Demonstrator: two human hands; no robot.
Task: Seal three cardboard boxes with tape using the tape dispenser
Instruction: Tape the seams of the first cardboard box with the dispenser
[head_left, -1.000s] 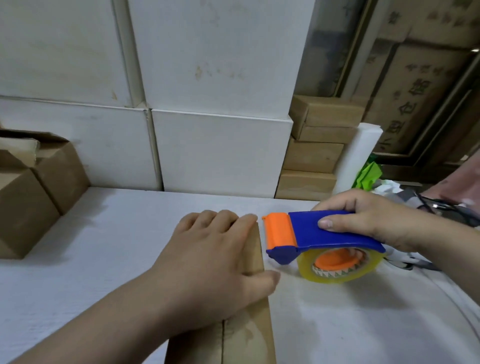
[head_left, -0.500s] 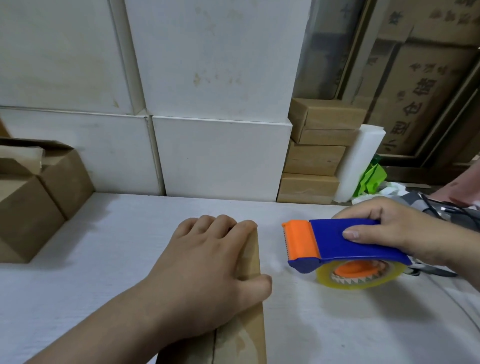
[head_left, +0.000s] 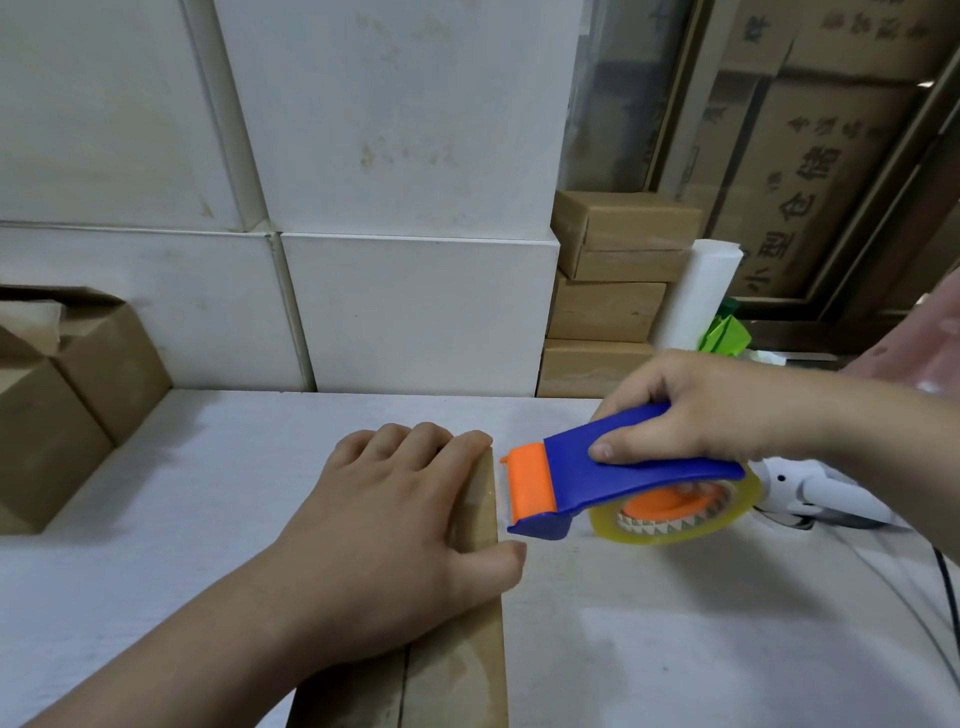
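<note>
Sealing seems barely started.
My left hand (head_left: 395, 525) presses flat on the brown cardboard box (head_left: 467, 654); my right hand (head_left: 691, 410) grips the blue-orange plastic tape dispenser (head_left: 623, 470) beside it.

Left hand (head_left: 395, 525) palm down, fingers straight, right hand (head_left: 691, 410) curled in a grip
</note>
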